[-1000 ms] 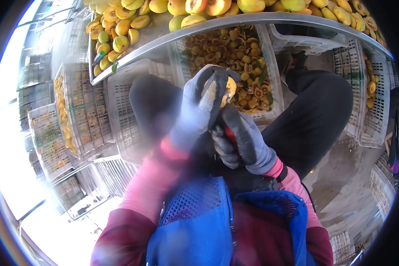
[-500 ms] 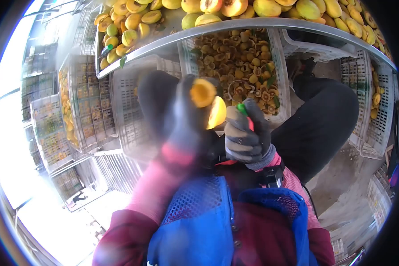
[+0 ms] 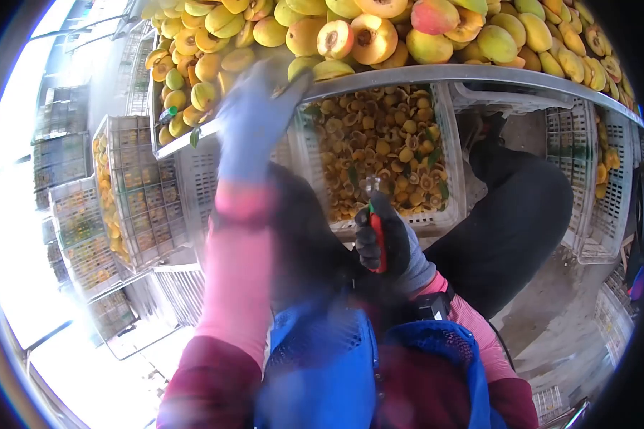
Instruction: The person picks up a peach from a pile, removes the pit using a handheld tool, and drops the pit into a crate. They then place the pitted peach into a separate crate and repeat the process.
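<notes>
My left hand (image 3: 257, 118), in a grey-blue glove, is over the front rim of the metal tray (image 3: 422, 73), beside the heaped yellow fruit (image 3: 300, 37). Motion blurs it, but the thumb stands apart from the fingers and nothing shows in it. Closed round a red-handled tool (image 3: 378, 239) is my right hand (image 3: 393, 239), above my lap. The tool has a green part and a small metal tip pointing up. Beyond it is a white crate (image 3: 452, 157) filled with fruit pits and scraps (image 3: 379, 143).
Crates of fruit (image 3: 147, 193) are stacked at the left. More white crates (image 3: 601, 207) stand at the right beside my bent knee. A green-capped object (image 3: 167, 114) lies among fruit at the tray's left corner. Wet-looking floor (image 3: 551, 286) shows at the lower right.
My left hand has moved up and left to the tray, and the fruit halves it held are gone from it. My right hand has shifted slightly down and left, still holding the tool.
</notes>
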`<state>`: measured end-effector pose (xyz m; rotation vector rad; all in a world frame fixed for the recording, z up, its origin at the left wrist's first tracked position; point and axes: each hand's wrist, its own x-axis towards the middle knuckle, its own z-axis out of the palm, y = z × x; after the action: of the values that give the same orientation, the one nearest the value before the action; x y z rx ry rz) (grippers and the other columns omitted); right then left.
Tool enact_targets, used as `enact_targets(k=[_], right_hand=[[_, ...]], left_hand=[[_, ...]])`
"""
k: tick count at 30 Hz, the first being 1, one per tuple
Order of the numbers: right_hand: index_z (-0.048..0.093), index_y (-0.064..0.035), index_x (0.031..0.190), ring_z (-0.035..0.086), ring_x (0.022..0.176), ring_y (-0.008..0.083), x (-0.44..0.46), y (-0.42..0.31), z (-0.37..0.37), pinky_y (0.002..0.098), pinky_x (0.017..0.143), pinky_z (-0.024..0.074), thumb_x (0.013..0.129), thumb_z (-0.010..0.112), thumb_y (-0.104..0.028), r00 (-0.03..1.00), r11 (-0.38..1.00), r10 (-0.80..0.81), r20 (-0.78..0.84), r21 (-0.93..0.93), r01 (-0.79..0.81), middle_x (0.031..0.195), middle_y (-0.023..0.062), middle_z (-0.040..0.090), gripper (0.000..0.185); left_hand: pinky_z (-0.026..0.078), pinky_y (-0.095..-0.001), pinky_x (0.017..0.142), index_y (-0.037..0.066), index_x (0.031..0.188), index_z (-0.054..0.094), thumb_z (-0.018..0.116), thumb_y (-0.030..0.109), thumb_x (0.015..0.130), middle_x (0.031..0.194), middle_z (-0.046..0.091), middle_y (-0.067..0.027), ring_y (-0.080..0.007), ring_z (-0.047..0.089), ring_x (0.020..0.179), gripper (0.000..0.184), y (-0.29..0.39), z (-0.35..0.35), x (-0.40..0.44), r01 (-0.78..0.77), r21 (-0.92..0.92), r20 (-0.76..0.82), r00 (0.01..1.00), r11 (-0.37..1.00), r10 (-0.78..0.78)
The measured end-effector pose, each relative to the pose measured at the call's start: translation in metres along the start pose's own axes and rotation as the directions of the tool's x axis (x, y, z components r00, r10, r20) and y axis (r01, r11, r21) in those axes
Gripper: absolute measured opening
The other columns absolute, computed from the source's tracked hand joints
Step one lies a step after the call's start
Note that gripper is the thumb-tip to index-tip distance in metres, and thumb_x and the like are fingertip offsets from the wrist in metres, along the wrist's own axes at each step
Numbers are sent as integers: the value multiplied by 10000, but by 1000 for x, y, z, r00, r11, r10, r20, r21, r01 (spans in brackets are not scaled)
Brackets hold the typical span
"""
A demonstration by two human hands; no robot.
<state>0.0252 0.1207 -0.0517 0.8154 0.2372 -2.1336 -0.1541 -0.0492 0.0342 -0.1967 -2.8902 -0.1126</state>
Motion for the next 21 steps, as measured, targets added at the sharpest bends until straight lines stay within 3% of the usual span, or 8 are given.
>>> enact_targets(k=[3, 4, 6, 9, 12, 16, 20, 21], right_hand=[[513, -150, 818, 380, 406, 86, -6, -10, 7, 226, 357, 321, 853, 531, -572, 984, 989, -142, -108, -62, 136, 576, -33, 434, 425], [513, -148, 820, 396, 412, 88, -6, -12, 10, 227, 360, 327, 851, 533, -574, 972, 981, -189, -142, -76, 179, 581, -28, 449, 427], [514, -144, 822, 413, 421, 91, -4, -14, 8, 229, 363, 333, 848, 537, -577, 956, 969, -239, -173, -103, 223, 586, -23, 463, 434], [513, -137, 823, 420, 426, 94, 2, -13, 3, 232, 363, 332, 842, 543, -580, 957, 961, -247, -149, -164, 222, 586, -20, 462, 445], [509, -131, 823, 425, 426, 97, -1, -13, 5, 232, 365, 332, 839, 547, -582, 962, 948, -242, -124, -243, 207, 587, -19, 465, 453], [505, -130, 825, 428, 425, 99, -3, -15, 6, 231, 372, 337, 836, 548, -584, 954, 952, -254, -161, -217, 218, 588, -21, 467, 456], [502, -130, 828, 439, 428, 105, -1, -15, 4, 236, 377, 355, 832, 552, -587, 953, 959, -235, -191, -203, 196, 590, -18, 472, 460], [501, -127, 832, 443, 428, 107, 5, -11, -2, 239, 377, 359, 833, 550, -587, 951, 955, -241, -193, -224, 196, 590, -15, 473, 463]], left_hand=[[471, -263, 702, 27, 1196, 514, 639, 294, 851, 883, 625, -88, -165, 580, 753, 454, -37, 61, 49, 289, -368, 412, 903, 884, -124], [478, -328, 778, 54, 1198, 490, 645, 283, 838, 922, 624, -132, -241, 609, 892, 454, -61, 77, 57, 182, -471, 428, 903, 863, 44], [458, -379, 862, 63, 1167, 512, 550, 423, 840, 1072, 609, -152, -305, 583, 1002, 488, -67, 60, 48, -184, -389, 271, 914, 903, 303], [468, -392, 845, 70, 1162, 518, 570, 424, 818, 1074, 612, -145, -295, 595, 986, 497, -79, 48, 51, -80, -213, 488, 855, 974, 177], [468, -403, 851, 48, 1113, 542, 646, 402, 785, 1061, 623, -135, -316, 581, 1023, 494, -31, 6, 69, -2, 228, 493, 863, 974, -113], [469, -421, 840, 46, 1136, 511, 680, 443, 742, 1041, 620, -174, -350, 585, 997, 584, -57, 38, 65, -117, 101, 411, 909, 988, 66], [458, -435, 842, -5, 1181, 460, 693, 425, 723, 1035, 609, -227, -368, 581, 993, 670, -53, 58, 69, -1, 154, 371, 927, 988, -57], [483, -425, 807, 7, 1118, 464, 660, 285, 738, 1032, 609, -170, -338, 602, 960, 510, -45, 53, 72, 58, 181, 374, 919, 982, -123]])
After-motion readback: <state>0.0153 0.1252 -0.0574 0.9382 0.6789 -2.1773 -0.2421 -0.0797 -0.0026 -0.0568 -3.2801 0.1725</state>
